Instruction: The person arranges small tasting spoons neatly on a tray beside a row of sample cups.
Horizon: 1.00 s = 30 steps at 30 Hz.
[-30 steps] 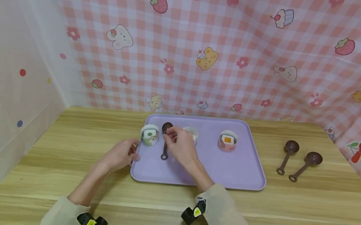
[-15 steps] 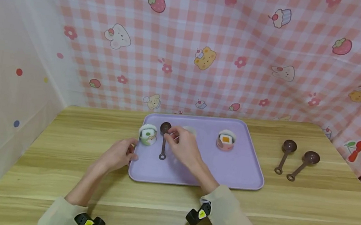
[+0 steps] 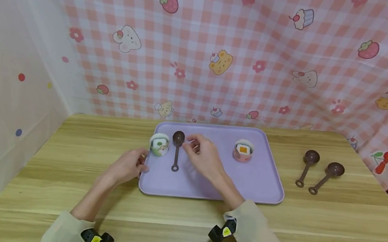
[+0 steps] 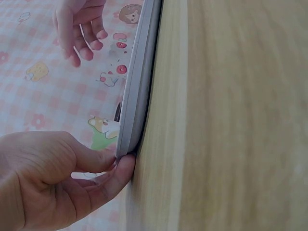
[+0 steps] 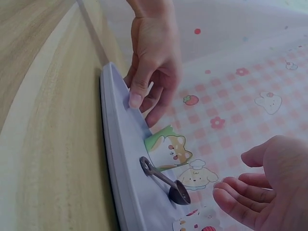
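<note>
My left hand pinches the left edge of a lilac tray; in the left wrist view, thumb and fingers grip its rim. On the tray's left part lies a dark brown measuring spoon, bowl toward the wall. My right hand hovers just to its right, fingers loosely bent and holding nothing, as the right wrist view of the hand confirms. A green-patterned paper cup holding a white block stands left of the spoon. Another paper cup is hidden behind my right hand in the head view.
A pink paper cup holding a white block with an orange square stands at the tray's right. Two more brown measuring spoons, one left and one right, lie on the wooden table. A checked curtain hangs behind.
My right hand has drawn away to the right from the measuring spoon, now covering the middle cup in the head view. The spoon stays where it lies, and my left hand keeps its grip.
</note>
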Available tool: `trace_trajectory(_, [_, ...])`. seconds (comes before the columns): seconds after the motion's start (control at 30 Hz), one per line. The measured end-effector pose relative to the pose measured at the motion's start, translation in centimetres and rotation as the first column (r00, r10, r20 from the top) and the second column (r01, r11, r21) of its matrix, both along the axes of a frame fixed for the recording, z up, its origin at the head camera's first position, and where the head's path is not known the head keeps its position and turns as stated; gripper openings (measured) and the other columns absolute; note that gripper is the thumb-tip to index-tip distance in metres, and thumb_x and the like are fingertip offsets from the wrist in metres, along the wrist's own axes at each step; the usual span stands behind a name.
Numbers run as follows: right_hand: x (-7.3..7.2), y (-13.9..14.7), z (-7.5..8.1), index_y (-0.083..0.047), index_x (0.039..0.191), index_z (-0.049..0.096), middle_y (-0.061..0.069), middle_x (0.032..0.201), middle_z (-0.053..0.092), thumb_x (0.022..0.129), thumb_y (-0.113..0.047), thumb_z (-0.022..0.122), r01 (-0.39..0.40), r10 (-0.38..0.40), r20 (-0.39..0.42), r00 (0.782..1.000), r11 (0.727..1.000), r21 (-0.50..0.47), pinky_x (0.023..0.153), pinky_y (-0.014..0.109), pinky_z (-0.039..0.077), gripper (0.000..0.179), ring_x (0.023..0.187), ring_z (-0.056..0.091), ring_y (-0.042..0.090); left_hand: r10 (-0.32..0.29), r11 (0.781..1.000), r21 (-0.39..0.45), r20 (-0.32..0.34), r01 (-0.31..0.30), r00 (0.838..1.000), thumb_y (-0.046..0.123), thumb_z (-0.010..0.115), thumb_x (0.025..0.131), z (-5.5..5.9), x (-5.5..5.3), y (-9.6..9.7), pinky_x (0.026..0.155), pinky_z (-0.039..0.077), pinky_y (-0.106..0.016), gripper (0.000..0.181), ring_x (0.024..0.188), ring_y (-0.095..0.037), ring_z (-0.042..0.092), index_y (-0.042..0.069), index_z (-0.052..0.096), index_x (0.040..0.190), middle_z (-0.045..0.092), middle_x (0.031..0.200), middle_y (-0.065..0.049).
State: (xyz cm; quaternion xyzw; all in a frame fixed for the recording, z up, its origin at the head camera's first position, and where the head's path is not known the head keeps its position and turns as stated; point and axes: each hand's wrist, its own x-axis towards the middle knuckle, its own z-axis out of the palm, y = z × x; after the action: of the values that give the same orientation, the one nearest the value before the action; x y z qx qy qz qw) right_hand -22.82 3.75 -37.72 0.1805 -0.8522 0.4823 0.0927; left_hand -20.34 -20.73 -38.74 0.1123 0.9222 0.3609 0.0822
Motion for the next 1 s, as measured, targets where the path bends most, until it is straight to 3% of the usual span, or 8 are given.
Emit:
trace_trajectory(0.77, [0.3, 2.6, 1.1, 0.001, 0.118, 0.066, 0.010, 0.093, 0.070, 0.098, -0.018, 0.065, 0.005, -0.005, -0.023, 1.000, 1.000, -0.002, 0.073, 0.035, 0.057, 0.028, 0.082, 0.066, 0.023, -0.007, 1.000, 0.006, -0.012, 0.007, 1.000, -0.009, 0.065, 0.092, 0.0, 0.2, 0.1, 0.063, 0.058, -0.033, 0.039, 0.076, -0.024, 0.062, -0.017, 0.052, 0.127, 0.062, 0.091, -0.019])
trace_trajectory(1.0, [0.5, 3.9, 1.7, 0.001, 0.117, 0.066, 0.011, 0.093, 0.070, 0.097, -0.018, 0.066, 0.044, -0.045, -0.052, 0.998, 0.999, -0.024, 0.075, 0.037, 0.057, 0.028, 0.082, 0.067, 0.024, -0.005, 1.000, -0.003, -0.006, 0.005, 1.000, -0.009, 0.064, 0.092, -0.1, -0.1, -0.1, 0.064, 0.058, -0.032, 0.040, 0.078, -0.024, 0.062, -0.016, 0.051, 0.129, 0.062, 0.092, -0.019])
